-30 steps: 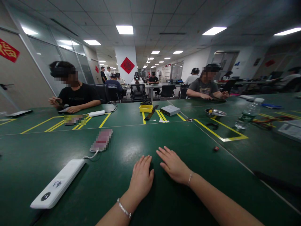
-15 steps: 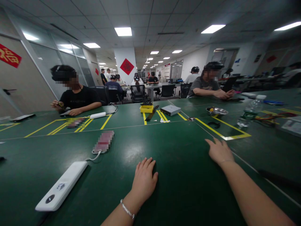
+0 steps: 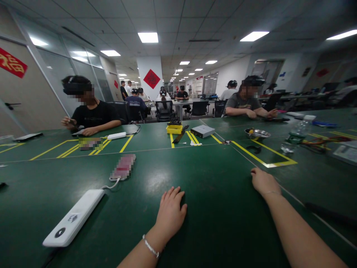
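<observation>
My left hand [image 3: 171, 210] lies palm down on the green table [image 3: 217, 208], fingers stretched out and slightly apart, holding nothing. A silvery bracelet [image 3: 150, 246] circles that wrist. Farther right, my right hand [image 3: 264, 181] rests on the table beside a pale seam, its fingers curled in; no object shows in it. To the left of my left hand lies a long white power bank [image 3: 76, 217], joined by a short white cable to a phone [image 3: 123, 166] whose screen is blurred out.
Ahead are a yellow tray [image 3: 174, 129] of black cables, a grey box [image 3: 202, 131], a metal bowl [image 3: 257, 133] and a plastic water bottle [image 3: 297, 134]. Yellow tape [image 3: 281, 163] marks areas. Two people sit across the table, at left [image 3: 96, 115] and right [image 3: 242, 102].
My right hand's fingers have gone from spread to curled, and the hand has shifted slightly right. My left hand stays in place. The person at right has lowered their arms a little.
</observation>
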`<state>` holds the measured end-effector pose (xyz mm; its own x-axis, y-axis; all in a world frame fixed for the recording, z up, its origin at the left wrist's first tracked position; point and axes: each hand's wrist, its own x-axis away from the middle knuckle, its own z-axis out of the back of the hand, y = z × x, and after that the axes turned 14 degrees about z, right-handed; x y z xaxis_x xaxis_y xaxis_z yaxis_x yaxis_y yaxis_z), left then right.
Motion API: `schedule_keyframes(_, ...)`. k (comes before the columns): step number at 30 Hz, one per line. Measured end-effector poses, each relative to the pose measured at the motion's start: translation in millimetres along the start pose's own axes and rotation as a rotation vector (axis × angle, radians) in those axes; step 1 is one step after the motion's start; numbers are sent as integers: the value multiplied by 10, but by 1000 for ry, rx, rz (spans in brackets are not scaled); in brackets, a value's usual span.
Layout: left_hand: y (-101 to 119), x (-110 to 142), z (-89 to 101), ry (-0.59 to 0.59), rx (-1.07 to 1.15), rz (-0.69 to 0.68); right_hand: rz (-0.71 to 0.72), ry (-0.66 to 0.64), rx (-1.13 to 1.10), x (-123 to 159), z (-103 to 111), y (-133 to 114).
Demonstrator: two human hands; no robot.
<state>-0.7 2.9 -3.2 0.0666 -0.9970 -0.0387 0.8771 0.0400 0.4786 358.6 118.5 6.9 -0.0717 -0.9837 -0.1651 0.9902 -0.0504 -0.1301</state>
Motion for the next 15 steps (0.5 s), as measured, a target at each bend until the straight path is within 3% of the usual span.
schedule_keyframes(4, -3, -3, 0, 9, 29, -5, -8, 53, -2, -3, 13, -33)
schedule_keyframes(7, 11, -13, 20, 17, 77, 12, 102, 102, -26, 9, 56, -256)
schedule_keyframes(11, 48, -19, 58, 28, 260, 8, 422, 151, -195, 225, 121, -933)
schedule_keyframes(15, 74, -6, 64, -48, 499, 19, 847, 140, -301, 673, 90, -1693)
